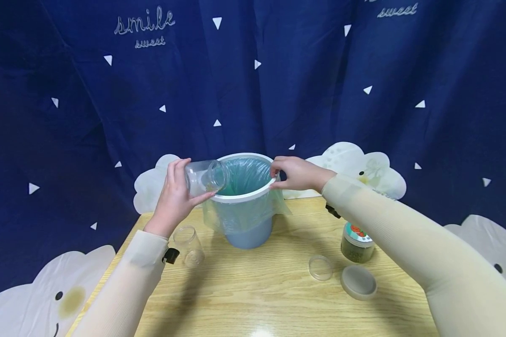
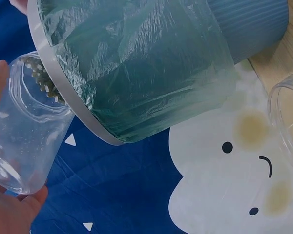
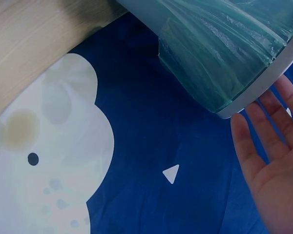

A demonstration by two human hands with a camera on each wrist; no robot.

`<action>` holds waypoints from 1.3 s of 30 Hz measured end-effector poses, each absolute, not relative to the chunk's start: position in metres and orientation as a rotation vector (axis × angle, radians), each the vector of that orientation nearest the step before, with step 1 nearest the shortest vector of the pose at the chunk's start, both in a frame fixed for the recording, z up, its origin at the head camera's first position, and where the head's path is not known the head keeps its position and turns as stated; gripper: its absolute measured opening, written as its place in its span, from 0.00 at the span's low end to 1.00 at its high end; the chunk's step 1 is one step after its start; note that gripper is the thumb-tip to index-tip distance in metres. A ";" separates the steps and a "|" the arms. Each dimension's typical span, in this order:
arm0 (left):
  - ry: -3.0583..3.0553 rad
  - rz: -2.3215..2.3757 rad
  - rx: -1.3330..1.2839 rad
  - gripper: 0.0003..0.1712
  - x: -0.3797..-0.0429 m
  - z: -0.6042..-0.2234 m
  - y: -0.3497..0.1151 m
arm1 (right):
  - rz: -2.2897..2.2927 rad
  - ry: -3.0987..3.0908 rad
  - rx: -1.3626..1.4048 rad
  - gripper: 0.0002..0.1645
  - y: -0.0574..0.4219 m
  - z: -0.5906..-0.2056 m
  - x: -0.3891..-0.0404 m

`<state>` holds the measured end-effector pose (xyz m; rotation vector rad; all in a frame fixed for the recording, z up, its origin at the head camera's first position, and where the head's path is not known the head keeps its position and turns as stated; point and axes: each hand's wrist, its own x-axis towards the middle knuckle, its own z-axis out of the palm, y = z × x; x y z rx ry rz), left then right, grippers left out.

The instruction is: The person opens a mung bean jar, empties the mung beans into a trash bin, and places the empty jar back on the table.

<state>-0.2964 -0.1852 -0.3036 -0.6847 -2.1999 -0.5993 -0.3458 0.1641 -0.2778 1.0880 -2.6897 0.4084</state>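
Observation:
My left hand (image 1: 176, 199) grips a clear jar (image 1: 199, 175) from its outer side, fingers over the top and thumb underneath. The jar is tipped sideways, its mouth right at the white rim of a blue trash bin (image 1: 245, 239). Small greenish grains (image 2: 43, 80) show inside near the mouth. A thin green bag (image 2: 151, 73) lines the bin and folds down over its outside. On the opposite side, my right hand (image 1: 298, 173) holds the rim, thumb and fingers around it. The bin stands upright on the table.
Below my left forearm stands another clear jar (image 1: 188, 248). Toward the right are a clear round lid (image 1: 320, 267), a greyish round lid (image 1: 358, 282) and a jar with dark greenish contents (image 1: 356, 253). The wooden table (image 1: 253, 295) meets a blue curtain (image 1: 236, 84).

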 end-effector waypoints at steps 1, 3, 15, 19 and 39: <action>-2.202 -0.599 -0.693 0.62 -0.296 -0.304 -0.185 | 0.410 -2.687 1.090 0.16 0.164 -0.278 -0.346; -2.211 -0.603 -0.702 0.61 -0.295 -0.305 -0.186 | 0.413 -2.678 1.096 0.16 0.164 -0.278 -0.346; -2.191 -0.584 -0.767 0.56 -0.293 -0.313 -0.191 | 0.413 -2.634 1.130 0.16 0.164 -0.280 -0.348; -2.178 -0.547 -0.805 0.55 -0.293 -0.314 -0.192 | 0.410 -2.636 1.125 0.16 0.164 -0.280 -0.347; -2.227 -0.821 -0.732 0.57 -0.292 -0.319 -0.196 | 0.417 -2.644 1.123 0.17 0.164 -0.280 -0.346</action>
